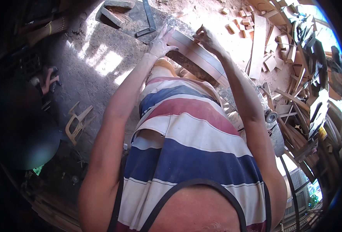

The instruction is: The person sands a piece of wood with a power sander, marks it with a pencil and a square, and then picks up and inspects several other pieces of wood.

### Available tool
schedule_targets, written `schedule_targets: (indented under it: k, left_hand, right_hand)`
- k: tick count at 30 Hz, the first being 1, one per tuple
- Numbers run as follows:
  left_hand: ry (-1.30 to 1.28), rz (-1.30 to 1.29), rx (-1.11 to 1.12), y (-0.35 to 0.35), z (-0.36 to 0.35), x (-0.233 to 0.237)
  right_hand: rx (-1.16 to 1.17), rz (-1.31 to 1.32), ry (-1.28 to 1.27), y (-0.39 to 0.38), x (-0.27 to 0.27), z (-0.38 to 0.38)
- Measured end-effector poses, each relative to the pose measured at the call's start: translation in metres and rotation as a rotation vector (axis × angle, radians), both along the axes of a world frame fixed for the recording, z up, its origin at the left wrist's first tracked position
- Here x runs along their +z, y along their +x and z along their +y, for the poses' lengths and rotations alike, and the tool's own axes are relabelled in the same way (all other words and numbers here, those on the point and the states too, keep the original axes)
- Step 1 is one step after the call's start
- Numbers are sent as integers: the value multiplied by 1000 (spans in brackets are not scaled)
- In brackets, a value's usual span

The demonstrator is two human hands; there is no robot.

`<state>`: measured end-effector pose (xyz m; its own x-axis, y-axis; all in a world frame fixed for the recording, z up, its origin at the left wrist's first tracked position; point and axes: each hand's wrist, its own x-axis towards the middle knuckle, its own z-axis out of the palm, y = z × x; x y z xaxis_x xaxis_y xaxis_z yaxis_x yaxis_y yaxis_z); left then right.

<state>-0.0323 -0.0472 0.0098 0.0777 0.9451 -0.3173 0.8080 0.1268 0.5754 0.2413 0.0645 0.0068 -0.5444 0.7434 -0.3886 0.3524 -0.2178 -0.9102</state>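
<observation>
A long wooden board with thin lines along its length lies aslant in front of my body. My left hand rests at the board's near-left end, fingers stretched out and thumb apart. Over the board's far edge, my right hand is closed with its fingers pinched together; whatever they hold is too small to make out. An L-shaped dark square lies on the worn work surface just beyond my left hand.
Wooden blocks lie scattered on the dusty ground at upper right, beside a flat plank. Offcuts pile up along the right. A curved wooden frame piece lies on the left. Another person's foot shows at upper left.
</observation>
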Motion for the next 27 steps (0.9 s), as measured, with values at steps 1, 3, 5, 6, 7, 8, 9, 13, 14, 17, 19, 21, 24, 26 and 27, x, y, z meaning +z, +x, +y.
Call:
schedule_targets:
  k: [1,3,5,6,7,8,9,13,14,17,19,21,24,26,27]
  left_hand:
    - [1,-1,-7,-1,0,0]
    - [-24,1,17,-1,2,2]
    - [-20,2,14,2,3,4]
    - [-2,6,2,1,3,2]
    - [14,10,-10,0,1,0]
    - [42,-4,-16,-1,-3,-2]
    - [72,-19,-25,-1,-4,-3]
    - [35,20,-82,-5,3,-1]
    - [4,37,-98,-6,7,-2]
    - [147,113,-255,-14,14,-10]
    - [247,179,-386,-17,31,-7]
    - [295,127,-552,-23,45,8]
    - [327,88,-820,-16,74,22]
    - [321,75,-970,-13,83,22]
    - [314,64,-1033,-10,88,20]
  right_hand:
    - [-15,23,2,-8,1,0]
    - [46,-52,26,-10,7,5]
    - [59,-108,15,2,17,1]
    - [44,-120,-5,18,19,-3]
    - [29,-132,-27,26,20,-8]
    - [21,-151,-42,27,19,-11]
    - [9,-170,-55,26,15,-13]
    - [-31,-186,23,-22,13,-5]
    - [-34,-205,77,-33,6,-3]
    - [-143,-310,109,-22,35,-29]
    - [-201,-417,66,14,32,-47]
    - [-496,-540,-32,35,72,-80]
    - [-1153,-314,39,33,90,-141]
    - [-1413,-259,-36,3,95,-174]
    - [-1543,-223,-70,-18,94,-188]
